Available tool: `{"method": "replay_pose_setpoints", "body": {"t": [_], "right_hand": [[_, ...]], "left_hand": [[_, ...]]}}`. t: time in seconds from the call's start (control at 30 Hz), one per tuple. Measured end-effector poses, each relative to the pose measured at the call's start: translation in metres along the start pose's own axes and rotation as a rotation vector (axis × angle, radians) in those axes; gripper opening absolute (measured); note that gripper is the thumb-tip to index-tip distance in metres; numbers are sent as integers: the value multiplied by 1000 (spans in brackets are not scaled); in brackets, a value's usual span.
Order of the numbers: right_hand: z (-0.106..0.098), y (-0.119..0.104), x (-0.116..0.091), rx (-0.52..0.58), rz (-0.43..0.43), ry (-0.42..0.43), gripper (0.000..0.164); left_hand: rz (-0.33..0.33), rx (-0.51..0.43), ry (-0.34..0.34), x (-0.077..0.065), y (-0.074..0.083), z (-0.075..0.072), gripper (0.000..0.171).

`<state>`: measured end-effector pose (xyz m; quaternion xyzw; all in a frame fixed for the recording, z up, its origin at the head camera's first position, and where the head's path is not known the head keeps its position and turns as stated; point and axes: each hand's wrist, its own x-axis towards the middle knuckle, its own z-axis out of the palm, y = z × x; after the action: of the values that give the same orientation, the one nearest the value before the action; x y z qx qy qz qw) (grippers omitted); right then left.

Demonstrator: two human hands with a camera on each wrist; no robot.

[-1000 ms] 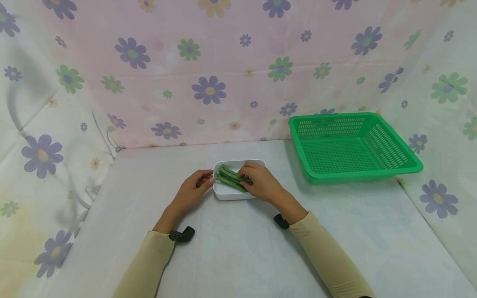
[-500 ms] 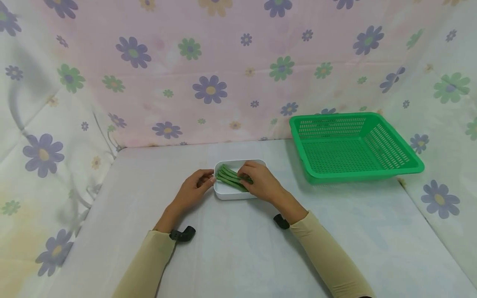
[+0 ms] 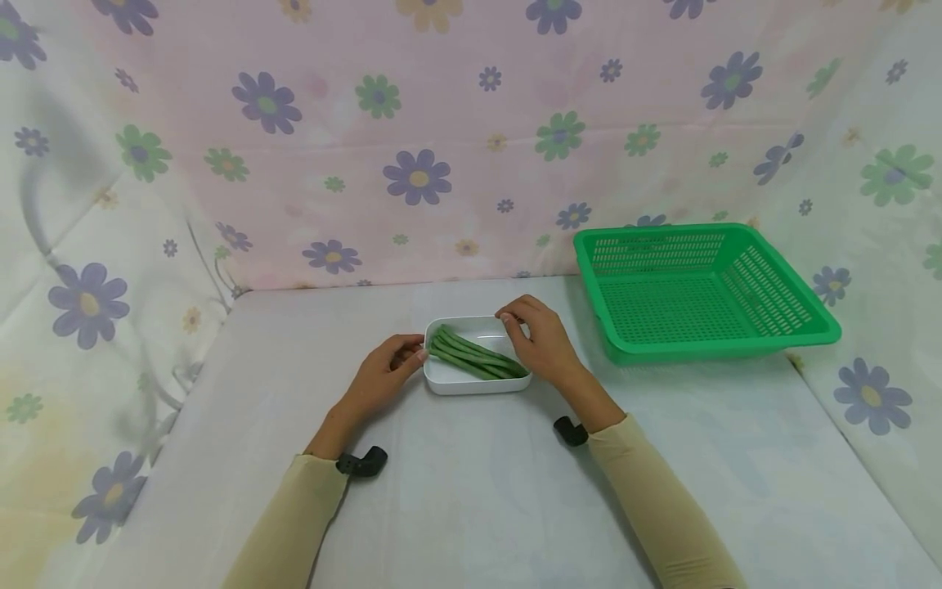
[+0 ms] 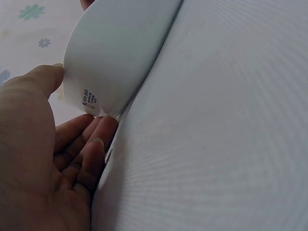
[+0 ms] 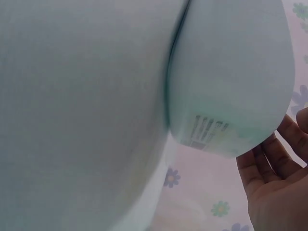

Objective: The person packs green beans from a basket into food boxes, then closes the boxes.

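A white rectangular tray (image 3: 465, 387) sits on the table in the head view with several long green beans (image 3: 477, 358) lying aslant in it. My left hand (image 3: 380, 372) holds its left end, thumb at the rim and fingers bent against the lower wall. That grip also shows in the left wrist view, beside small print on the tray wall (image 4: 120, 43). At the tray's right end is my right hand (image 3: 543, 337), fingertips by the far corner and clear of the beans. In the right wrist view, relaxed fingers (image 5: 281, 159) lie along the tray's end wall (image 5: 231, 72).
A green slatted plastic basket (image 3: 662, 307) stands at the back right of the white-covered table (image 3: 456, 491). Flower-print cloth (image 3: 324, 155) rises behind and at both sides. A black wrist camera (image 3: 362, 463) sits beneath the left forearm, and another (image 3: 570, 431) beneath the right.
My right hand has let go of the beans and moved right and back to the tray's right end. The beans now lie uncovered in the tray. My left hand stays at the left end.
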<state>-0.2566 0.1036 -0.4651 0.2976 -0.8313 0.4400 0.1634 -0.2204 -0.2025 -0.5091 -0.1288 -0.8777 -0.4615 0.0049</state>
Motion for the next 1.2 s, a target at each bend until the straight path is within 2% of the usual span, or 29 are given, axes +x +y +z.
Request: {"method": "replay_pose_setpoints", "body": {"t": [0.17,0.3,0.5,0.63,0.83,0.97,1.2], "right_hand": [[-3,4,1,8,50,13,18],[-4,6,2,26,46,64,17],[-8,13,2,58,57,113,18],[-10,19,2,70,130,116,21],[-13,26,3,98,271,126,28],[-14,32,4,116,351,101,35],[-16,37,9,172,447,59,43]], "left_hand": [[0,0,-2,-1,-1,-1,46],[-4,7,-5,-1,-2,-2,46],[-21,-64,-30,1,-2,-5,47],[-40,-138,-27,3,-1,-7,47],[-51,-251,41,12,-2,-8,49],[-47,-264,84,17,-5,-9,50],[-59,-243,103,29,-1,-11,55]]}}
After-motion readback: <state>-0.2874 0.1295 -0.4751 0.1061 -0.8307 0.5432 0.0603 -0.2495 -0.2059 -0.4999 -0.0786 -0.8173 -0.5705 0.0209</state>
